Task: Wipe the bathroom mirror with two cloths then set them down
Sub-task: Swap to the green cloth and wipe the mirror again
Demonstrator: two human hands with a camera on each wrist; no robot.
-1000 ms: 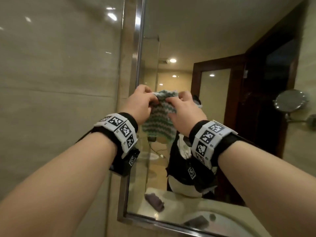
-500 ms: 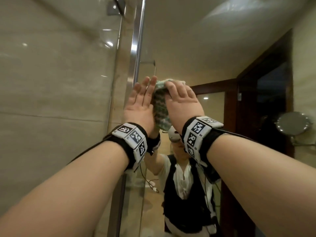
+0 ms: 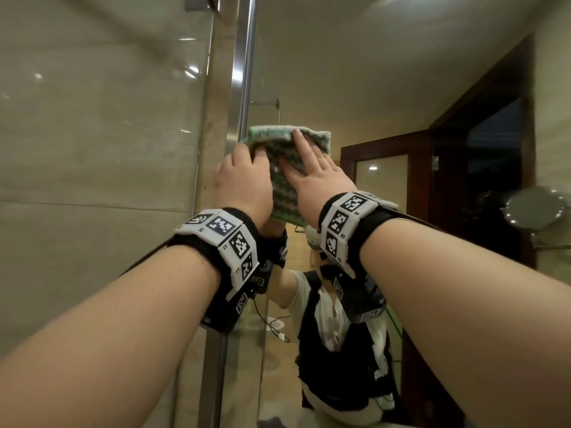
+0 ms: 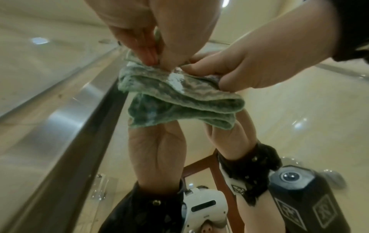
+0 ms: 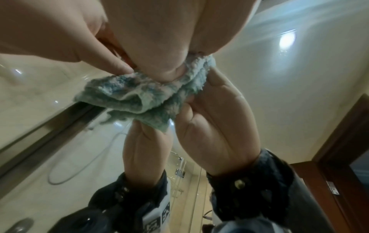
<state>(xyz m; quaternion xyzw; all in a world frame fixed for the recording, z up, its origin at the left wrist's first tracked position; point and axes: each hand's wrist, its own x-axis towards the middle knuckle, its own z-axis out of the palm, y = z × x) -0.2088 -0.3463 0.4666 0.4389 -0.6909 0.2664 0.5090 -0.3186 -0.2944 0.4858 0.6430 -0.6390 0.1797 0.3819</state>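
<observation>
Both hands press one folded green-and-grey cloth flat against the mirror, close to the mirror's left frame.

Left hand: fingers bent over the cloth's left part, tips bearing on it; in the left wrist view the fingertips pinch the cloth's upper fold.

Right hand: fingers straight and spread, laid flat on the cloth's right part, index tip near the top edge. In the right wrist view the palm bears on the cloth.

Cloth is doubled over in layers; whether it is one cloth or two together, cannot tell. Its reflection meets it at the glass.

Right of the cloth, well apart: a round wall mirror and a dark door frame.
</observation>
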